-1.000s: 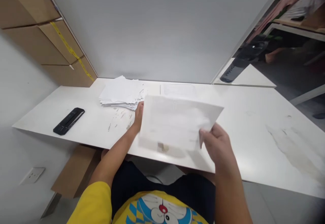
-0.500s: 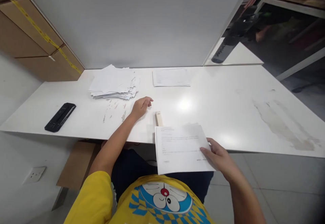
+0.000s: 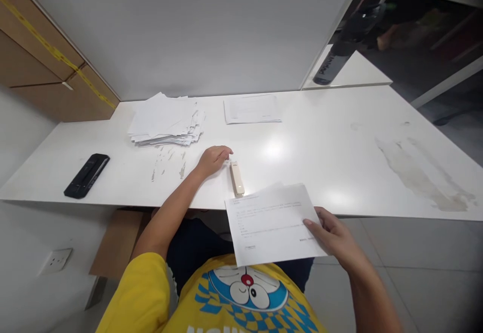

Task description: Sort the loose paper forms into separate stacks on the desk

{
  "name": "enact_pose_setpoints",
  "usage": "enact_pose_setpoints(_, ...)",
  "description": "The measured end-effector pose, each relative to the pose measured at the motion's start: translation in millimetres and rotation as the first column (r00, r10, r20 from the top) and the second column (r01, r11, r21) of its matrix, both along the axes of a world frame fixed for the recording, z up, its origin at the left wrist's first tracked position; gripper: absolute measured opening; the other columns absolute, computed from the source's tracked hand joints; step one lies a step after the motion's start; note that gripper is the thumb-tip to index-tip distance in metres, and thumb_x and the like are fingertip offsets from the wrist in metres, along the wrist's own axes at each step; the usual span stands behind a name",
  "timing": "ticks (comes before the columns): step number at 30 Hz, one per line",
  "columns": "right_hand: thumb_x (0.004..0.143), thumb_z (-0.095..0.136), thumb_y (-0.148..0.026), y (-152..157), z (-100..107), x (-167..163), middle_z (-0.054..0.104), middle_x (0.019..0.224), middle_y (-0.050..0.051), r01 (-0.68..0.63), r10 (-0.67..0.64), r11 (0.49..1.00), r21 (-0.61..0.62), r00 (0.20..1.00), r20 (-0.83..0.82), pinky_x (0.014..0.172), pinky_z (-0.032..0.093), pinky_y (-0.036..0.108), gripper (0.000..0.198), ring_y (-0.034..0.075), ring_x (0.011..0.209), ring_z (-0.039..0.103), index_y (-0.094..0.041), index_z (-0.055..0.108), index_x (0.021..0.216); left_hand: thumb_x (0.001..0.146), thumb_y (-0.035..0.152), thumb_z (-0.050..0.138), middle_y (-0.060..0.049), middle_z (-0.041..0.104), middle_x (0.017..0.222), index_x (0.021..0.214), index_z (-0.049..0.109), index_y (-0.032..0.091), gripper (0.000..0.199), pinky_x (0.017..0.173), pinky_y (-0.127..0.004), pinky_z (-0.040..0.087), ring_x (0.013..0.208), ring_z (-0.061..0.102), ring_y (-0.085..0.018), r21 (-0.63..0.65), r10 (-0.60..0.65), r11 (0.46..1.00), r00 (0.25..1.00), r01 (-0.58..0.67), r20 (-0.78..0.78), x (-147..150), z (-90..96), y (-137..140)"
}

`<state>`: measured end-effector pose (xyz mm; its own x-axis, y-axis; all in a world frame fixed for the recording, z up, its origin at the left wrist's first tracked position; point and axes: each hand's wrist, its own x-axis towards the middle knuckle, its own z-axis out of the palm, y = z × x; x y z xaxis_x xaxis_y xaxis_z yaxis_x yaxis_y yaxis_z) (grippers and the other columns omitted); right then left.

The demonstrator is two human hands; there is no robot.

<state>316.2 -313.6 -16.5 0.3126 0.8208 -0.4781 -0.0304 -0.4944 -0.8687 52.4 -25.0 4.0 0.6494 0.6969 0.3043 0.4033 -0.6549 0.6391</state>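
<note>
My right hand (image 3: 335, 235) grips the right edge of a few printed paper sheets (image 3: 273, 227), thumb on top and fingers beneath. The sheets are tilted over the table's front edge, above my lap. My left hand (image 3: 215, 161) rests on the table with its fingers curled together; whether they pinch something small is hidden. Just right of its fingertips lies a cream stapler (image 3: 237, 179), its near end close to the top edge of the sheets.
A thick, uneven paper stack (image 3: 164, 119) lies at the back left, and a thin set of papers (image 3: 252, 109) at the back middle. A black hole punch (image 3: 87, 174) is on the far left. A dark bottle (image 3: 328, 66) stands back right, beyond the grey panel (image 3: 204, 31).
My right hand has drawn the sheets slightly down and turned them, uncovering more of the stapler. My left hand has shifted a little right, closer to the stapler's far end.
</note>
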Motion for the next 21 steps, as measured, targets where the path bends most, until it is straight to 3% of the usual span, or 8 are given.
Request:
enact_pose_setpoints(10, 0.069, 0.076, -0.062, 1, -4, 3, 0.074, 0.084, 0.008, 0.129, -0.13, 0.991, 0.02, 0.991, 0.028, 0.059, 0.055, 0.033, 0.053, 0.026, 0.073, 0.07, -0.021, 0.065, 0.1, 0.101, 0.049, 0.033, -0.002, 0.07, 0.074, 0.09, 0.071, 0.021, 0.048, 0.079, -0.033, 0.052, 0.077, 0.067, -0.02, -0.072, 0.029, 0.997, 0.999, -0.028, 0.021, 1, 6.4, -5)
enact_pose_setpoints(13, 0.071, 0.075, -0.059, -2, -7, 5, 0.074, 0.086, 0.008, 0.158, -0.159, 0.987, 0.023, 0.986, 0.043, 0.059, 0.055, 0.034, 0.051, 0.026, 0.073, 0.07, -0.022, 0.064, 0.104, 0.098, 0.051, 0.043, -0.006, 0.074, 0.095, 0.099, 0.073, 0.023, 0.041, 0.096, -0.042, 0.051, 0.099, 0.068, -0.025, -0.098, 0.034, 0.995, 0.999, -0.03, 0.036, 9, 8.0, -27)
enact_pose_setpoints(15, 0.07, 0.076, -0.059, -3, -3, 6, 0.075, 0.086, 0.007, 0.161, -0.162, 0.987, 0.021, 0.986, 0.044, 0.06, 0.055, 0.033, 0.05, 0.026, 0.074, 0.07, -0.022, 0.065, 0.102, 0.094, 0.053, 0.054, -0.007, 0.072, 0.118, 0.111, 0.073, 0.027, 0.036, 0.114, -0.05, 0.04, 0.124, 0.059, -0.031, -0.092, -0.035, 0.995, 0.998, 0.04, 0.056, 16, 8.1, -48)
enact_pose_setpoints(17, 0.067, 0.077, -0.061, -1, 5, 5, 0.075, 0.083, 0.007, 0.159, -0.16, 0.987, 0.01, 0.986, 0.042, 0.058, 0.055, 0.032, 0.051, 0.026, 0.072, 0.07, -0.023, 0.066, 0.099, 0.09, 0.053, 0.061, -0.006, 0.067, 0.131, 0.119, 0.07, 0.031, 0.038, 0.125, -0.055, 0.021, 0.142, 0.045, -0.034, -0.064, -0.157, 0.985, 0.986, 0.16, 0.05, 23, 7.0, -67)
enact_pose_setpoints(19, 0.065, 0.077, -0.063, 3, 13, 3, 0.074, 0.08, 0.007, 0.147, -0.146, 0.989, -0.008, 0.988, 0.046, 0.057, 0.054, 0.032, 0.053, 0.026, 0.07, 0.069, -0.023, 0.066, 0.097, 0.092, 0.048, 0.059, -0.006, 0.062, 0.139, 0.124, 0.068, 0.031, 0.037, 0.126, -0.06, 0.007, 0.15, 0.032, -0.036, -0.029, -0.248, 0.969, 0.969, 0.247, -0.007, 27, 4.7, -79)
enact_pose_setpoints(21, 0.065, 0.076, -0.063, 7, 15, 2, 0.074, 0.079, 0.006, 0.124, -0.122, 0.992, -0.02, 0.991, 0.061, 0.056, 0.054, 0.033, 0.052, 0.026, 0.069, 0.069, -0.023, 0.066, 0.098, 0.096, 0.04, 0.054, -0.006, 0.059, 0.144, 0.126, 0.067, 0.03, 0.035, 0.125, -0.063, 0.002, 0.153, 0.025, -0.036, 0.002, -0.26, 0.965, 0.963, 0.26, -0.066, 30, 2.1, -85)
